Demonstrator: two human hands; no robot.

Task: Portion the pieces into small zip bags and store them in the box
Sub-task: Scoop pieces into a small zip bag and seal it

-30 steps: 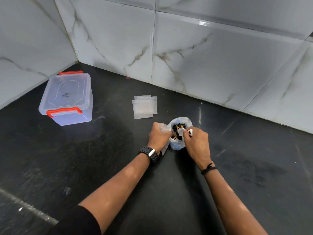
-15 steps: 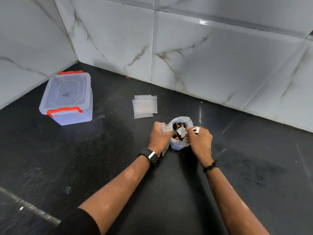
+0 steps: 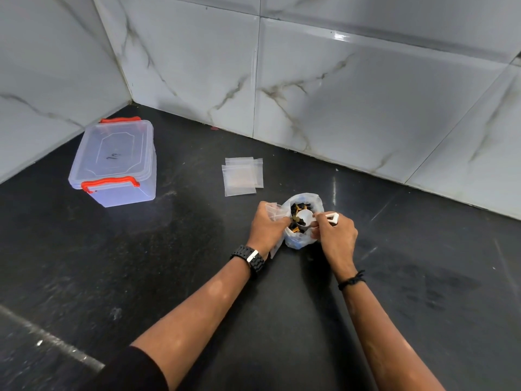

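A white scoop (image 3: 306, 216) is held by its handle in the right hand (image 3: 335, 235), fingers and thumb curled round the handle, with the bowl of the scoop lowered into the open mouth of a bag (image 3: 303, 238) that stands on the black counter (image 3: 169, 277). Dark and orange pieces (image 3: 297, 210) are seen inside that bag, around the scoop bowl (whether any lie in the bowl cannot be told). A small zip bag (image 3: 273, 211) is gripped in the left hand (image 3: 267, 228), whose fingers are curled round it, just beside the left edge of the bag; the clear film is seen sticking out above and below the fist. A few spare zip bags (image 3: 242, 176) are laid flat in an overlapping pile behind the hands. The box (image 3: 115, 162), lid on and red latches closed, is set well apart to the left, near the corner of the tiled wall (image 3: 338, 94).
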